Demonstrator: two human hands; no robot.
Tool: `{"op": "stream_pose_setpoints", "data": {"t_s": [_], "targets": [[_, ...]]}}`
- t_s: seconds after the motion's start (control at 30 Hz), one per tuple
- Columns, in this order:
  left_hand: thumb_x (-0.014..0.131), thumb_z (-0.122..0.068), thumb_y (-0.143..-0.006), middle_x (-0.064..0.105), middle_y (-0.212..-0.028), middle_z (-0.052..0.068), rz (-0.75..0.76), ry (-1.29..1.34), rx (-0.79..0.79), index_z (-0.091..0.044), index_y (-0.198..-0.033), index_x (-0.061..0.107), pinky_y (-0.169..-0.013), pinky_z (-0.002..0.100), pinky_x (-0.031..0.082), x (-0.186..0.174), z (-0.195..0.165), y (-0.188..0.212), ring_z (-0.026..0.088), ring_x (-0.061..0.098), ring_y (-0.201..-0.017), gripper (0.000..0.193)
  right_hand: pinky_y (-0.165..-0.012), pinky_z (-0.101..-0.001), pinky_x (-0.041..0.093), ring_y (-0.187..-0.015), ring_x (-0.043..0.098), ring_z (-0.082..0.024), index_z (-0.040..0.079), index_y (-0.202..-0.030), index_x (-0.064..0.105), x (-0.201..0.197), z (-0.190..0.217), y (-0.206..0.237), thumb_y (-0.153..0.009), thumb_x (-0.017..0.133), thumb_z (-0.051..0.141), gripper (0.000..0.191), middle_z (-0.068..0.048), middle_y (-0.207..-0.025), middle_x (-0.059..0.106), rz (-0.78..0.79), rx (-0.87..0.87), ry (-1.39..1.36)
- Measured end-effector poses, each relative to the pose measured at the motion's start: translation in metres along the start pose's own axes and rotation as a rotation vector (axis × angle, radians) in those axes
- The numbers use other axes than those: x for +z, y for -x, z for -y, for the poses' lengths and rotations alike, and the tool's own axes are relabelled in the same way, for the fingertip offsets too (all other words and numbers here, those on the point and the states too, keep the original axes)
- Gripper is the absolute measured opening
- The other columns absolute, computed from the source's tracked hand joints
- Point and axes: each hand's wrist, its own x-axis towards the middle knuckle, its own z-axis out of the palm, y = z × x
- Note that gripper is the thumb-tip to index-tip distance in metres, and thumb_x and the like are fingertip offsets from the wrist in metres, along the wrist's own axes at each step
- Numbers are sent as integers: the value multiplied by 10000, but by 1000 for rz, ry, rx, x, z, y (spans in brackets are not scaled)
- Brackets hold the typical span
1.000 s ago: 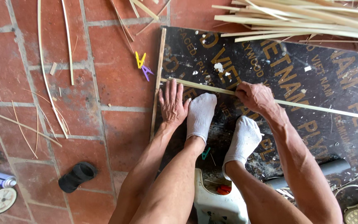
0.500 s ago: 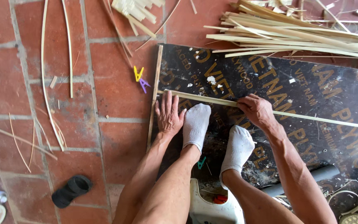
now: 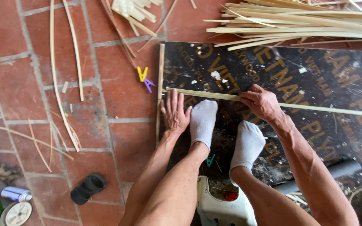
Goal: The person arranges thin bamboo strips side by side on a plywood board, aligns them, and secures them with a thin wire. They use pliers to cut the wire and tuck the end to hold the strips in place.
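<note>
A long thin bamboo strip (image 3: 315, 108) lies across a dark printed board (image 3: 315, 71) on the brick floor. My right hand (image 3: 261, 102) is closed on the strip near its left part. My left hand (image 3: 174, 112) rests flat on the board with fingers spread, touching the strip's left end and next to an upright bamboo strip (image 3: 160, 92) along the board's left edge. My two feet in white socks (image 3: 202, 121) (image 3: 248, 144) press on the board between my hands.
A pile of bamboo strips (image 3: 298, 21) lies at the top right. Loose strips (image 3: 59, 75) are scattered on the bricks at left. Yellow and purple clips (image 3: 144, 78), a black object (image 3: 88, 188), a spray can (image 3: 15, 193) and a white stool (image 3: 221, 207) are nearby.
The view has shifted slightly, so everything sits lower in the frame. My right hand has slid a little along the strip; my left hand stays flat on the board.
</note>
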Motion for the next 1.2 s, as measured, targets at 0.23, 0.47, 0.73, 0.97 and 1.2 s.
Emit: {"op": "stream_pose_setpoints", "data": {"t_s": [0.23,0.47,0.73,0.97,1.2], "targets": [[707,-403,-924,286,-1664,182,-42,20,5,-76,-1546,408,-1220,649,189,-3,0,1,395,283,-1530,764,-695,-389,520,-819,627,-239,151,-1048,781,5,15,-20,-889,768,209,170,-30,-873,624,42,-71,165],[688,-420,-955,285,-1663,188,-6,-16,15,-68,-1548,410,-1218,648,194,5,-10,7,393,285,-1534,743,-823,-418,430,-963,598,-279,127,-1099,752,7,5,30,-907,758,89,196,-36,-1000,645,-315,148,152],[666,-446,-965,297,-1661,189,-2,-14,26,-73,-1550,409,-1214,651,196,12,-8,14,396,282,-1534,740,-913,-424,444,-1056,607,-283,98,-1131,713,15,6,85,-895,789,61,250,-57,-1143,667,-532,206,155],[681,-410,-937,286,-1665,188,28,-36,15,-74,-1547,399,-1203,666,188,10,-9,21,392,274,-1533,751,-904,-447,400,-1034,583,-257,133,-989,718,21,16,79,-814,876,191,242,-13,-1067,648,-543,226,211],[678,-368,-931,274,-1672,198,56,-39,7,-76,-1551,392,-1213,664,179,4,-10,27,394,267,-1540,742,-921,-454,380,-1025,563,-249,140,-920,705,32,27,71,-794,889,242,245,-11,-1024,625,-550,363,268]]}}
